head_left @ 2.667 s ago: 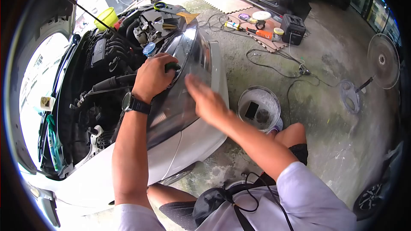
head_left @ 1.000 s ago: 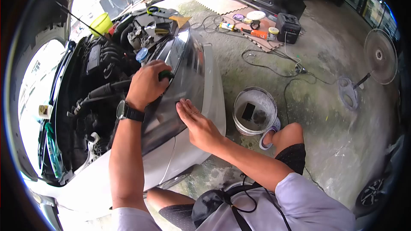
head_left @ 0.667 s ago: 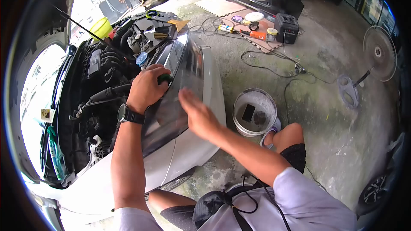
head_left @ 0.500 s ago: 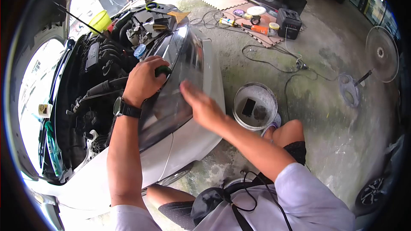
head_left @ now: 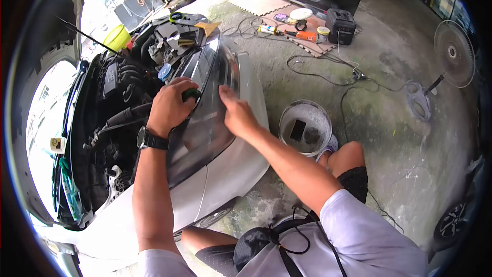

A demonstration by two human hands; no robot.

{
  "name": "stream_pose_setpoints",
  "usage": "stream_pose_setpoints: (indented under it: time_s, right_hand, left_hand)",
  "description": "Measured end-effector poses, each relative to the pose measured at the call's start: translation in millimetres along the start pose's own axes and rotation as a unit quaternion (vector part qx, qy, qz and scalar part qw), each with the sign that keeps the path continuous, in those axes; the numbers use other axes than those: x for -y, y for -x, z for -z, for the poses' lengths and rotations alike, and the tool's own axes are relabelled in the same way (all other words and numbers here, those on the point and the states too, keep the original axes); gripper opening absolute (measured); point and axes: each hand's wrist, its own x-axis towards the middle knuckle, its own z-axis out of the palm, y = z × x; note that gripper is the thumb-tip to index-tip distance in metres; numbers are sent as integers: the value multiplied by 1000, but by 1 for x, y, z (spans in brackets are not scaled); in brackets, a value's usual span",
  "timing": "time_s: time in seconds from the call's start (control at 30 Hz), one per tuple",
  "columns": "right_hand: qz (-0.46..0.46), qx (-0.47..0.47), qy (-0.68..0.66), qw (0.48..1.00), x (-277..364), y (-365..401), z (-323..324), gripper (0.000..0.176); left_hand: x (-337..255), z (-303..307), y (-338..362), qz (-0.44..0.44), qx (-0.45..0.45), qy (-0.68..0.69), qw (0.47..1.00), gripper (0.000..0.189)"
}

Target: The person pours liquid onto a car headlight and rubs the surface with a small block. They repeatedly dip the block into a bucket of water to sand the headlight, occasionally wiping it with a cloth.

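Note:
My left hand (head_left: pixel 171 103), with a black watch (head_left: pixel 152 139) on its wrist, is closed round a small dark green object (head_left: pixel 191 95) at the inner edge of a car headlight (head_left: pixel 205 115). Most of that object is hidden under my fingers. Against the headlight's lens rests my right hand (head_left: pixel 239 115), fingers drawn together and slightly blurred; what they hold, if anything, is hidden. The lens is wide and glossy, set in the white front bumper (head_left: pixel 246 146).
The raised hood leaves the engine bay (head_left: pixel 120 92) exposed at left, with a yellow bucket (head_left: pixel 118 38) behind it. A white bucket (head_left: pixel 312 115) holding a dark block (head_left: pixel 298 130) stands right of the bumper. Beyond are cables, a black box (head_left: pixel 340 26), an orange tool (head_left: pixel 306 36) and a fan (head_left: pixel 453 54).
My right hand has moved a little up and right across the lens and is less blurred. My left hand keeps its grip on the green object, shifted slightly down.

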Motion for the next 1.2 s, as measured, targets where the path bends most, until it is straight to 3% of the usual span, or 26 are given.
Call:
stream_pose_setpoints:
  time_s: [0.07, 0.17, 0.27, 0.37, 0.43, 0.57, 0.7, 0.8, 0.9, 0.97, 1.03, 1.1, 1.17, 1.2]
  right_hand:
    - [-19, 16, 4, 1000, 23, 19, -4, 72]
    - [75, 59, -13, 995, 78, 75, 4, 79]
    - [81, 38, 8, 996, 48, 54, 10, 74]
    - [-12, 3, 3, 1000, 8, 15, 2, 65]
    - [-46, -18, -13, 999, 18, 16, -5, 62]
    - [69, 63, 8, 996, 71, 77, 4, 67]
    - [50, 16, 1, 999, 23, 48, 7, 63]
    - [-58, -33, -36, 997, 3, 23, -10, 62]
    - [39, -2, -11, 999, 62, 71, -4, 69]
    - [30, 38, -40, 998, 52, 84, -5, 73]
    - [3, 1, -29, 1000, 24, 60, -1, 74]
    - [-81, 10, -57, 995, -5, 28, -1, 72]
    - [-61, -44, -52, 996, -14, 26, -18, 74]
    - [-53, -25, -51, 997, 2, 36, -14, 75]
  left_hand:
    - [3, -3, 1, -4, 0, -3, 1000, 33]
    - [10, -6, 1, -34, -11, -20, 999, 34]
    - [-1, -1, 2, 11, 7, 1, 1000, 33]
    - [1, -1, 0, -4, 5, -6, 1000, 34]
    - [3, -1, 1, -9, 5, -8, 1000, 34]
    - [0, 0, 0, -10, 14, -12, 1000, 35]
    - [-1, -1, 1, -6, 9, -11, 1000, 34]
    - [-1, 2, 0, 0, 25, -1, 1000, 34]
    - [0, -2, -5, -5, 23, -4, 1000, 35]
    - [-1, -1, 0, -6, 10, -7, 1000, 34]
    - [0, -2, 1, -4, 16, -3, 1000, 33]
    - [4, -2, -1, -7, 17, 10, 1000, 33]
    - [-1, 0, 0, -5, 18, 10, 1000, 33]
    - [-3, 0, -1, 3, 23, 14, 1000, 33]
